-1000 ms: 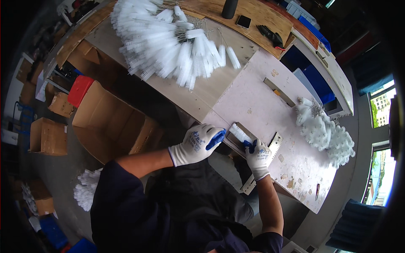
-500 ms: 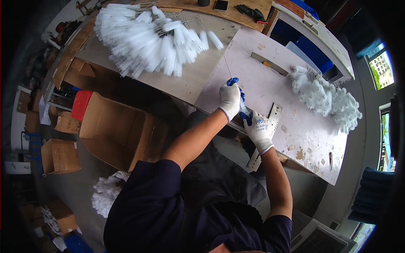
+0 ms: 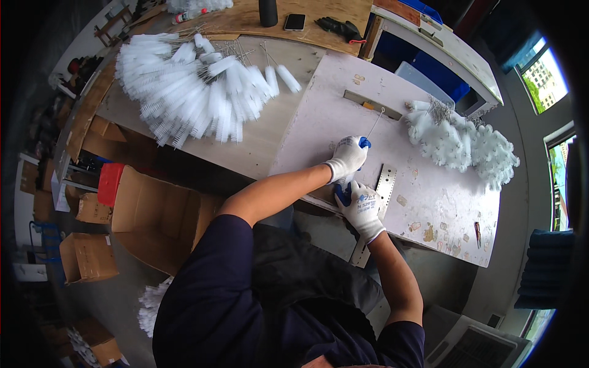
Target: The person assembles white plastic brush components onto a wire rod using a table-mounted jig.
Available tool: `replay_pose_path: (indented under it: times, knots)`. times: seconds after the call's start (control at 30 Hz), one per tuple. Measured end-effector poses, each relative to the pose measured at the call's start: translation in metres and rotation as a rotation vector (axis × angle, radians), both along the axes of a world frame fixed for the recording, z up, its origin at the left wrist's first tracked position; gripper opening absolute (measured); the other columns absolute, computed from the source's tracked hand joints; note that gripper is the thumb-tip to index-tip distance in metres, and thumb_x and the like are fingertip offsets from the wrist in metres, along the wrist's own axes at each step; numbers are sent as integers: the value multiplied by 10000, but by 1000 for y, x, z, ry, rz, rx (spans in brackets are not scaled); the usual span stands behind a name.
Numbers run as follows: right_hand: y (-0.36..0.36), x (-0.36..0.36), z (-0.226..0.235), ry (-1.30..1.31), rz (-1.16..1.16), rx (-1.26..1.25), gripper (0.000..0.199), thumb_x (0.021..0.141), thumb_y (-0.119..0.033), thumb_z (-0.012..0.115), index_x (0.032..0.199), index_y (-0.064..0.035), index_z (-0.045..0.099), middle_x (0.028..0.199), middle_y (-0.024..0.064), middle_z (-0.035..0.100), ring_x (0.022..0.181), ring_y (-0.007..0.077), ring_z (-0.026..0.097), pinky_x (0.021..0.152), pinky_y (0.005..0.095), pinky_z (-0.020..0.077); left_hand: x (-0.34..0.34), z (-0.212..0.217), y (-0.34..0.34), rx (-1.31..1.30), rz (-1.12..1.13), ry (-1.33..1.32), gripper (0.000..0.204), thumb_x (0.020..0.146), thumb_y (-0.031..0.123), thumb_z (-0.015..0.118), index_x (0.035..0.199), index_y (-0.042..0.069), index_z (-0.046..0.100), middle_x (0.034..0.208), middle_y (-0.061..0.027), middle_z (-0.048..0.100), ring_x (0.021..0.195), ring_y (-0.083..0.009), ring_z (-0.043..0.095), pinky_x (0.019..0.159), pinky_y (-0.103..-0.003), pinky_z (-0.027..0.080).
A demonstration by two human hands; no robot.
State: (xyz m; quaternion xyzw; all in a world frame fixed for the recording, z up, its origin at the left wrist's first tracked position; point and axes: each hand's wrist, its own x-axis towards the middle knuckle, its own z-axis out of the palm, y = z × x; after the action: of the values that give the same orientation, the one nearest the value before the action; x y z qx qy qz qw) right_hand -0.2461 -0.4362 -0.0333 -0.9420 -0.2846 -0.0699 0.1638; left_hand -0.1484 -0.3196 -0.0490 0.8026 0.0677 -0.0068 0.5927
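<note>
Gloved hands [image 3: 354, 181] — gripping wire brush [image 3: 373, 126]

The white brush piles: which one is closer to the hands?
The smaller heap of white brushes at the right; the big fanned pile lies farther away on the left.

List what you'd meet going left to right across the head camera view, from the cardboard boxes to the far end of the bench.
Open cardboard box → big pile of white bottle brushes → left hand → metal ruler strip → smaller pile of white brushes.

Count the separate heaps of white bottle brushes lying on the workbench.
2. A large heap lies at the bench's far left; a smaller heap lies to the right, beyond the gloved hands. More white brushes on the floor are not counted.
</note>
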Motion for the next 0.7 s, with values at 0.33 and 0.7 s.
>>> replay_pose_path:
  times: [0.33,0.7]
  knots:
    - [-3,-2,-3,-47,-64,-21,303,799,-362,711,875,-85,616,836,122,660,761,311,652,714,434,510,58,58,164,719,469,-471,325,923,332,567,1123,84,626,1019,-175,676,933,-370,647,817,-452,504]
    - [-10,-5,-5,-52,7,168,405,717,-294,754,1015,-60,613,946,125,633,894,324,624,787,431,498,130,22,242,1290,378,165,414,884,186,496,1247,-8,534,1181,-227,643,1084,-345,653,809,-496,554]
